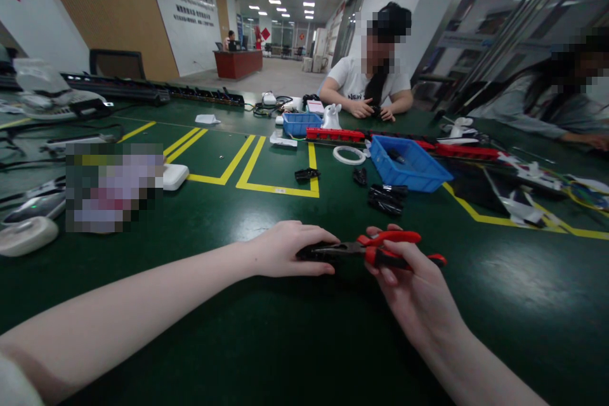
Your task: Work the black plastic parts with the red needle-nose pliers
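Observation:
My right hand (404,266) is closed around the red and black handles of a pair of needle-nose pliers (387,242). The jaws point left and reach a small black part (316,251), whose exact kind I cannot make out. Thumb and fingers of my left hand (292,250) close on that black part from the left. Whether the jaws grip it or only touch it is hard to tell. Beyond my hands lie a shiny black bundle (387,198) and two smaller black pieces, one of them a crumpled black piece (307,174).
A blue bin (406,165) stands behind the black bundle, beside a white ring (349,155). Farther back are a smaller blue bin (302,124) and a red strip (335,134). Yellow tape (278,189) marks the green table. Two people sit across and to the right.

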Motion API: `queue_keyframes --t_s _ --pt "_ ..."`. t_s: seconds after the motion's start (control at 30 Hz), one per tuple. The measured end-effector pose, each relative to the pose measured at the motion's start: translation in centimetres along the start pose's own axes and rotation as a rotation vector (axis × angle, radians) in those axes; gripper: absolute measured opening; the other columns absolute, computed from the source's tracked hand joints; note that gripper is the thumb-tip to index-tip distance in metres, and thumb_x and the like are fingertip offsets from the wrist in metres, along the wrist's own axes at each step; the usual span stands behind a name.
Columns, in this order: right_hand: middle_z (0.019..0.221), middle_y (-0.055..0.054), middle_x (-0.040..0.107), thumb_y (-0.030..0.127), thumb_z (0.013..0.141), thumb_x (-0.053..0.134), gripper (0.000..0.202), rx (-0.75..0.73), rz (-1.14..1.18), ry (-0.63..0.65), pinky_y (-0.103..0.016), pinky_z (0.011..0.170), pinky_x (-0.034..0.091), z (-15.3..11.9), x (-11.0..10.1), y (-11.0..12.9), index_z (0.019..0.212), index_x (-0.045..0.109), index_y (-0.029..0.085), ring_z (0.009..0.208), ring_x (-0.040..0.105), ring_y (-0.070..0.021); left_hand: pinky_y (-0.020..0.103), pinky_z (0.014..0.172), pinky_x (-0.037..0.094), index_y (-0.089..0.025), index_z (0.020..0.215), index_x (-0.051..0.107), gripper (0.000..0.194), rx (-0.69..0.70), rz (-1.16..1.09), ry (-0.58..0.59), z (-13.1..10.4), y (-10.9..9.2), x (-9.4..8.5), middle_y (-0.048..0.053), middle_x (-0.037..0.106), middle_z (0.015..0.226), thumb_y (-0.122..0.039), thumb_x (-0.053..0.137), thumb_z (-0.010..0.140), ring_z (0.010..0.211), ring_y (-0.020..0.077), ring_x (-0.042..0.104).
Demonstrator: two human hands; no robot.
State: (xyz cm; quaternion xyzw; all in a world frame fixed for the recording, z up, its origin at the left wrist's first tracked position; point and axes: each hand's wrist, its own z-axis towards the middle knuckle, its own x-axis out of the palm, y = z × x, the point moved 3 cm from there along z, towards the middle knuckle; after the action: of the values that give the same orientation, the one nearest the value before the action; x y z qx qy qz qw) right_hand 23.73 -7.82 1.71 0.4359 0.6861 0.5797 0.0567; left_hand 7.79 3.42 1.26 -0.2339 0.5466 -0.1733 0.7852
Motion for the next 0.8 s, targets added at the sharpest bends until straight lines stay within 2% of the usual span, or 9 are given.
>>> queue_keyframes --t_s 0.27,0.5,0.8 --pt "0.097 -0.004 0.072 0.014 0.069 0.063 0.039 -0.038 0.050 0.036 -0.022 0.049 0.054 -0.4 0.2 1.2 0.107 0.057 0.022 0.038 0.042 -0.0038 0.027 0.075 0.047 -0.018 0.124 0.056 0.042 0.017 0.009 -0.012 0.0 0.0 -0.1 0.007 0.068 0.108 -0.040 0.065 0.088 0.093 0.0200 0.066" --pt "0.103 -0.003 0.071 0.012 0.072 0.059 0.037 -0.027 0.060 0.008 -0.023 0.057 0.058 0.0 0.1 1.6 0.107 0.060 0.023 0.039 0.042 -0.0029 0.028 0.076 0.049 -0.018 0.123 0.057 0.041 0.012 -0.030 -0.027 -0.1 -0.2 -0.3 0.007 0.068 0.107 -0.039 0.065 0.089 0.092 0.0198 0.066" --pt "0.099 -0.009 0.072 0.014 0.073 0.055 0.033 -0.016 0.066 -0.048 -0.019 0.042 0.049 -0.1 0.1 1.4 0.105 0.060 0.018 0.035 0.034 -0.0021 0.029 0.077 0.049 -0.018 0.125 0.056 0.045 -0.013 -0.015 -0.033 -0.1 0.1 -0.2 0.008 0.068 0.112 -0.042 0.064 0.088 0.096 0.0214 0.066"
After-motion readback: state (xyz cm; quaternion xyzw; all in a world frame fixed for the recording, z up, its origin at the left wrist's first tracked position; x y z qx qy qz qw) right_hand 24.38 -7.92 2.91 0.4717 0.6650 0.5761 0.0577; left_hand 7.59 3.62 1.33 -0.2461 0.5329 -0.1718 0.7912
